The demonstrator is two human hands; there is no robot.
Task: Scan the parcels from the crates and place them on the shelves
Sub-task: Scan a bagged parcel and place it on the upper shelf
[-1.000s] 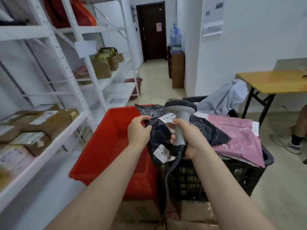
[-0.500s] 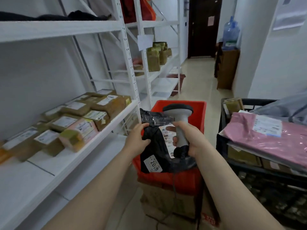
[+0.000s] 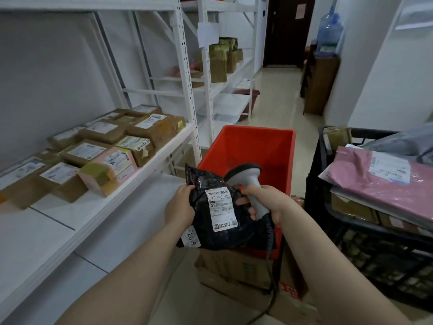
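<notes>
While we hold one black parcel (image 3: 203,200) over the near end of the red crate (image 3: 248,141), the job looks to be somewhere in its middle. Our left hand (image 3: 180,208) grips the parcel's left edge, fingers (image 3: 187,187) curled onto the plastic. Our right hand (image 3: 271,202) is wrapped round the handle of the scanner (image 3: 248,177), and its fingertips also touch the parcel's right edge. The parcel's label (image 3: 222,219) faces up at us, while the scanner's head rises above it and does not look aimed at the label. We cannot tell whether this parcel has been read yet.

As for what is done, the shelf (image 3: 145,170) to our left already carries a cluster of boxes (image 3: 103,132), each with a label showing. We take these for parcels already placed. A bare stretch of the same shelf lies nearer to us, beside the boxes, so there is room for this one.

What is left seems considerable. The black crate (image 3: 314,174) to our right is piled with a pink parcel (image 3: 365,174), a grey bag (image 3: 403,141) and cartons beneath them. Our parcel hides the red crate's floor at the near end, so we cannot tell what remains there. By our reckoning, this parcel needs its scan confirmed and a place on the shelf, then the black crate's load follows.
</notes>
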